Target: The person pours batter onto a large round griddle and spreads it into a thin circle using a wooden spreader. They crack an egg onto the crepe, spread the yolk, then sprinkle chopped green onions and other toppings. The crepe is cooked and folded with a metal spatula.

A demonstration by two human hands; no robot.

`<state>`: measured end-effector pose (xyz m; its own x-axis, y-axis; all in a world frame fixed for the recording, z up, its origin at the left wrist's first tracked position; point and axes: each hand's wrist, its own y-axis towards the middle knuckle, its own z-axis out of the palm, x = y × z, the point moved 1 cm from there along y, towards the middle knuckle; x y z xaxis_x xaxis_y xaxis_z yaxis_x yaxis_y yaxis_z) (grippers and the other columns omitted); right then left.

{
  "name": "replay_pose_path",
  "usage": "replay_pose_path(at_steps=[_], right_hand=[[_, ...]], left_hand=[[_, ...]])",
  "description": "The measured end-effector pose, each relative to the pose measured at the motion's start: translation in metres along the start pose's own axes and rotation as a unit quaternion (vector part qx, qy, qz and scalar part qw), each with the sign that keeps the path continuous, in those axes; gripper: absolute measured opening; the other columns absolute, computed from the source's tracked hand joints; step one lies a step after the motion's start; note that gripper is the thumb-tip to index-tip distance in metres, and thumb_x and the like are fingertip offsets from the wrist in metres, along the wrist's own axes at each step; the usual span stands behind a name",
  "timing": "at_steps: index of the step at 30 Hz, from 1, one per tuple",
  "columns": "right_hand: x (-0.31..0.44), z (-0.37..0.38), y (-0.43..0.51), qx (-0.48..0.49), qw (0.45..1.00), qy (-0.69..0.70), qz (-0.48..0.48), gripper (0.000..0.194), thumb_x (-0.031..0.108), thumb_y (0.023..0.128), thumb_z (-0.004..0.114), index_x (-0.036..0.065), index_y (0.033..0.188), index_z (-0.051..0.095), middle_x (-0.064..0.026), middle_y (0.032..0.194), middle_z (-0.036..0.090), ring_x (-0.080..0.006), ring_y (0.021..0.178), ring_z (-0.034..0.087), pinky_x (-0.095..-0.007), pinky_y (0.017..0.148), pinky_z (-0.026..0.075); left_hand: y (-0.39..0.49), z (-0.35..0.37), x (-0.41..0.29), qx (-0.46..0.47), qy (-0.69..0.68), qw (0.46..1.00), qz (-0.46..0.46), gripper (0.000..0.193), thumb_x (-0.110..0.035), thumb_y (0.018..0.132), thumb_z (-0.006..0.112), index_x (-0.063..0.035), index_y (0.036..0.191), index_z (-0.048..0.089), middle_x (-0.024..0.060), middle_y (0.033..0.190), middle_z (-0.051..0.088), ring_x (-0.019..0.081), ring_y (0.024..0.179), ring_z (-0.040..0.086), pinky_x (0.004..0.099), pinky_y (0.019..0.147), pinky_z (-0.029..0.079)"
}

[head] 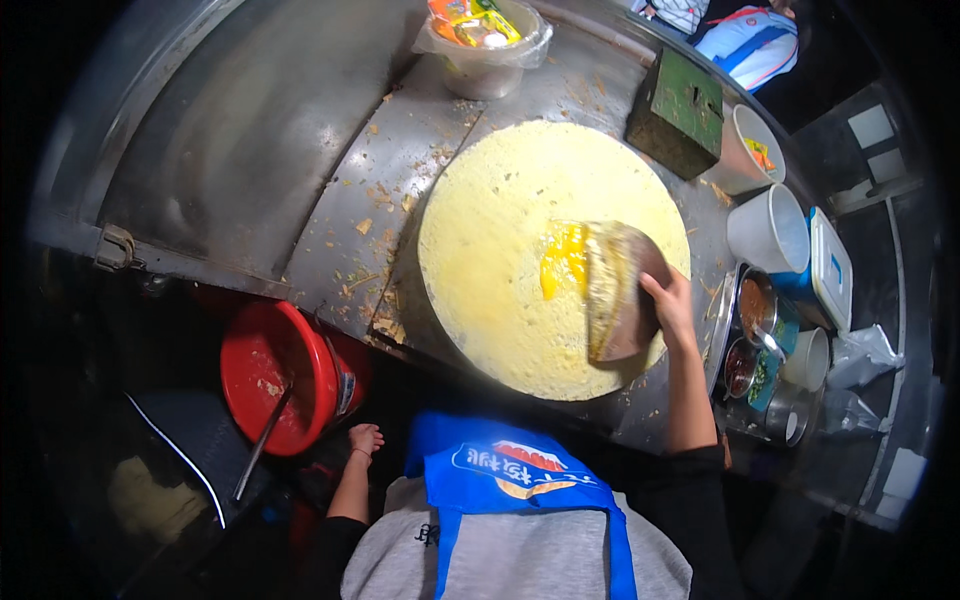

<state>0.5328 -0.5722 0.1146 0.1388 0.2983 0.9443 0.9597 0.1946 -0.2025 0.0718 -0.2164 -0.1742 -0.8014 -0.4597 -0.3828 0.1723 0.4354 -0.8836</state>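
Observation:
A large round crepe (487, 225) of pale yellow batter covers the round griddle. On it lies a pool of broken egg yolk (560, 259), right of centre. My right hand (673, 304) grips a wide, curved-backed scraper (637, 300), thumb on the near face. The scraper's batter-smeared face touches the right side of the yolk and hides part of the crepe. My left hand (365, 440) hangs below the counter's front edge, empty, its fingers loosely bent and slightly apart. Close to it stands a red bucket (296, 307) with a rod-like handle (262, 442) leaning out.
Crumbs litter the metal counter (337, 247). A bag-lined bowl of packets (484, 75) and a green metal box (675, 112) stand behind the griddle. To the right are white tubs (769, 229), a sauce pot (756, 300) and chopped greens (761, 375). People (750, 45) stand beyond the counter.

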Motion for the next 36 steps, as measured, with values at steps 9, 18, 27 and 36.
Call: replay_pose_path(at_steps=[9, 18, 27, 36], right_hand=[[0.015, 0.037, 0.005, -0.031, 0.996, -0.058, -0.059, 0.025, 0.004, 0.075, 0.061, -0.007, 0.097, 0.057, -0.0097, 0.087, 0.064, -0.0130, 0.077, 0.058, -0.0267, 0.070, 0.046], [0.028, 0.057, 0.011, -0.041, 0.988, -0.148, -0.023, 0.028, 0.009, 0.073, 0.065, -0.007, 0.094, 0.057, -0.0083, 0.080, 0.063, -0.0119, 0.068, 0.057, -0.0244, 0.060, 0.046], [0.018, 0.078, 0.022, 0.006, 0.986, -0.161, -0.050, 0.033, 0.014, 0.071, 0.066, -0.007, 0.096, 0.057, -0.0131, 0.085, 0.064, -0.0153, 0.075, 0.058, -0.0297, 0.068, 0.046], [0.090, 0.036, 0.065, -0.067, 0.822, -0.535, -0.181, 0.016, 0.015, 0.076, 0.061, 0.005, 0.088, 0.062, -0.0193, 0.077, 0.060, -0.0333, 0.070, 0.059, -0.0376, 0.059, 0.046]], left_hand=[[0.020, 0.004, -0.036, 0.048, 0.014, 0.997, 0.051, 0.013, -0.013, 0.084, 0.049, -0.0041, 0.085, 0.058, 0.0057, 0.066, 0.058, 0.0130, 0.049, 0.055, 0.0222, 0.042, 0.041], [0.028, -0.016, -0.015, 0.032, 0.038, 0.998, -0.037, 0.014, -0.016, 0.084, 0.048, -0.0051, 0.085, 0.057, 0.0058, 0.064, 0.057, 0.0137, 0.047, 0.054, 0.0229, 0.040, 0.041], [0.042, -0.015, -0.017, 0.034, 0.025, 0.999, -0.024, 0.016, -0.018, 0.086, 0.046, -0.0058, 0.088, 0.055, 0.0042, 0.065, 0.056, 0.0131, 0.050, 0.054, 0.0244, 0.042, 0.042], [0.032, -0.005, -0.048, 0.060, 0.040, 0.997, 0.021, 0.016, -0.017, 0.087, 0.045, -0.0053, 0.088, 0.056, 0.0039, 0.066, 0.057, 0.0118, 0.049, 0.054, 0.0218, 0.042, 0.040]])
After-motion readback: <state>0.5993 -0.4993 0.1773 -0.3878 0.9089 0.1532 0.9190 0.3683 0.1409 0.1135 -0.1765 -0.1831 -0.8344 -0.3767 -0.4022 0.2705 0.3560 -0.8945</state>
